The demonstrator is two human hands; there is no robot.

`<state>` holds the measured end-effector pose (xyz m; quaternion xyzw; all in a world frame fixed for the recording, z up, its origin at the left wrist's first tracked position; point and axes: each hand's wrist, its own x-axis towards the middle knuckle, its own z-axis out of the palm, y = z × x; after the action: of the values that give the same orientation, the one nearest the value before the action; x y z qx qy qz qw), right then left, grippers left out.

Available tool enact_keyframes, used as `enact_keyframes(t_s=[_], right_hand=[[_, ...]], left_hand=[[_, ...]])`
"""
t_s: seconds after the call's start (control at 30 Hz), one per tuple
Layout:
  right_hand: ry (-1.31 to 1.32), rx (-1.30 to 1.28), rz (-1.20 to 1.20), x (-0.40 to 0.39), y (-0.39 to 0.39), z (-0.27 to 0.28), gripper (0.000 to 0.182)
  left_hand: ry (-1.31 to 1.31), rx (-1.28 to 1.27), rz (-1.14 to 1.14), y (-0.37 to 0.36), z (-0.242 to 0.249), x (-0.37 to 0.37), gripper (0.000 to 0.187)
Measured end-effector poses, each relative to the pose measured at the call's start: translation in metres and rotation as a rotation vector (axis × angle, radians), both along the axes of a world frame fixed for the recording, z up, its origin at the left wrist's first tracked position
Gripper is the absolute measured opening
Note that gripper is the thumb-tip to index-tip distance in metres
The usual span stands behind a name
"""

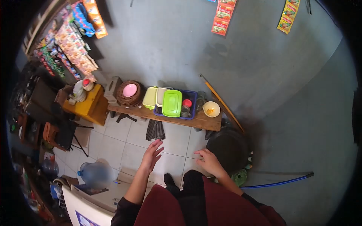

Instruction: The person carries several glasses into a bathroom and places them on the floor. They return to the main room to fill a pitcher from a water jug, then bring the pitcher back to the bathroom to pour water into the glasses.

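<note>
My left hand (pixel 152 155) is raised over the tiled floor, its fingers stretched out and apart, with nothing in it. Level with it on the right, my right hand (pixel 209 162) holds nothing, its fingers loosely bent and apart. Beyond both hands stands a wooden bench (pixel 207 122). On it a blue basket (pixel 193 111) holds a green-lidded container (pixel 172 102), a red-topped jar (pixel 186 107) and paler boxes. A cream bowl (pixel 211 109) with something orange in it sits at the bench's right end. A striped cloth (pixel 155 130) hangs below the front edge, nearest my left hand.
Right of my right hand is a large dark round tub (pixel 228 148). A yellow pole (pixel 222 102) leans on the wall. A blue water jug (pixel 94 173) and a white appliance door (pixel 85 203) are at lower left. A yellow cabinet (pixel 92 107) stands left of the bench.
</note>
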<state>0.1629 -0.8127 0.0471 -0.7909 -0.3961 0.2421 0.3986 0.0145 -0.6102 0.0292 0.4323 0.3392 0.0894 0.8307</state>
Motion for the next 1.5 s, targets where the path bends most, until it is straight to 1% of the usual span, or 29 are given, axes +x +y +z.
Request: enact_keyframes(t_s=[0.07, 0.13, 0.17, 0.23, 0.27, 0.3, 0.33, 0.37, 0.43, 0.47, 0.53, 0.57, 0.63, 0.7, 0.77, 0.8, 0.83, 0.87, 0.93, 1.03, 1.07, 1.13, 1.27, 1.33, 1.43, 1.5], right_hand=[[-0.045, -0.071, -0.012, 0.019, 0.0, -0.012, 0.024], [0.003, -0.047, -0.037, 0.048, 0.004, -0.026, 0.024], [0.072, -0.074, -0.097, 0.064, 0.007, -0.037, 0.025], [0.18, -0.087, -0.191, 0.095, 0.016, -0.072, 0.025], [0.18, -0.085, -0.187, 0.115, 0.025, -0.091, 0.025], [0.436, -0.095, -0.258, 0.134, 0.037, -0.109, 0.025], [0.7, -0.111, -0.329, 0.15, 0.047, -0.126, 0.026], [0.715, -0.118, -0.323, 0.167, 0.058, -0.144, 0.026], [1.005, -0.132, -0.455, 0.2, 0.084, -0.18, 0.034], [1.022, -0.14, -0.455, 0.214, 0.098, -0.199, 0.034], [1.122, -0.118, -0.668, 0.241, 0.117, -0.239, 0.044], [1.137, -0.132, -0.671, 0.254, 0.127, -0.259, 0.044], [1.167, -0.155, -0.764, 0.275, 0.14, -0.293, 0.051], [1.202, -0.169, -0.765, 0.287, 0.15, -0.312, 0.048], [1.228, -0.155, -0.771, 0.297, 0.165, -0.322, 0.046], [1.254, -0.166, -0.82, 0.297, 0.169, -0.321, 0.043], [1.277, -0.181, -0.865, 0.298, 0.173, -0.319, 0.04], [1.278, -0.191, -0.861, 0.299, 0.176, -0.316, 0.04], [1.513, -0.069, -0.822, 0.301, 0.182, -0.318, 0.033], [1.52, -0.05, -0.832, 0.302, 0.189, -0.32, 0.031], [1.518, -0.054, -0.835, 0.3, 0.19, -0.32, 0.031], [1.512, 0.036, -0.955, 0.297, 0.19, -0.323, 0.028], [1.417, 0.044, -0.956, 0.287, 0.185, -0.316, 0.027], [1.302, 0.033, -1.0, 0.282, 0.185, -0.309, 0.025], [1.242, 0.076, -1.038, 0.277, 0.178, -0.292, 0.022], [1.194, 0.121, -1.013, 0.272, 0.169, -0.281, 0.022]], left_hand=[[-0.005, -0.045, -0.105, 0.013, -0.016, 0.041, 0.051], [0.077, -0.105, -0.172, 0.018, -0.034, 0.082, 0.048], [0.081, -0.159, -0.197, 0.02, -0.049, 0.101, 0.048], [0.127, -0.284, -0.232, 0.023, -0.085, 0.138, 0.047], [0.158, -0.351, -0.239, 0.026, -0.102, 0.158, 0.047], [0.193, -0.41, -0.241, 0.028, -0.112, 0.178, 0.047], [0.2, -0.413, -0.232, 0.031, -0.126, 0.198, 0.047], [0.228, -0.464, -0.179, 0.033, -0.142, 0.216, 0.048], [0.252, -0.514, -0.08, 0.039, -0.182, 0.249, 0.049], [0.27, -0.518, -0.075, 0.042, -0.202, 0.265, 0.049], [0.355, -0.551, 0.092, 0.041, -0.234, 0.293, 0.05], [0.379, -0.599, 0.125, 0.043, -0.248, 0.302, 0.053], [0.39, -0.615, 0.165, 0.04, -0.257, 0.315, 0.051], [0.387, -0.599, 0.215, 0.039, -0.268, 0.322, 0.047], [0.418, -0.614, 0.218, 0.042, -0.281, 0.328, 0.045], [0.446, -0.635, 0.216, 0.042, -0.284, 0.329, 0.045], [0.465, -0.694, 0.275, 0.044, -0.287, 0.333, 0.044], [0.466, -0.699, 0.284, 0.045, -0.289, 0.334, 0.044], [0.413, -0.819, 0.31, 0.051, -0.296, 0.336, 0.038], [0.442, -0.902, 0.315, 0.054, -0.3, 0.339, 0.036], [0.444, -0.907, 0.315, 0.055, -0.299, 0.339, 0.036], [0.394, -0.95, 0.301, 0.057, -0.301, 0.339, 0.031], [0.364, -0.931, 0.249, 0.055, -0.305, 0.337, 0.029], [0.327, -0.915, 0.28, 0.051, -0.296, 0.34, 0.017], [0.304, -0.899, 0.268, 0.047, -0.29, 0.342, 0.013], [0.304, -0.87, 0.27, 0.045, -0.279, 0.342, 0.015]])
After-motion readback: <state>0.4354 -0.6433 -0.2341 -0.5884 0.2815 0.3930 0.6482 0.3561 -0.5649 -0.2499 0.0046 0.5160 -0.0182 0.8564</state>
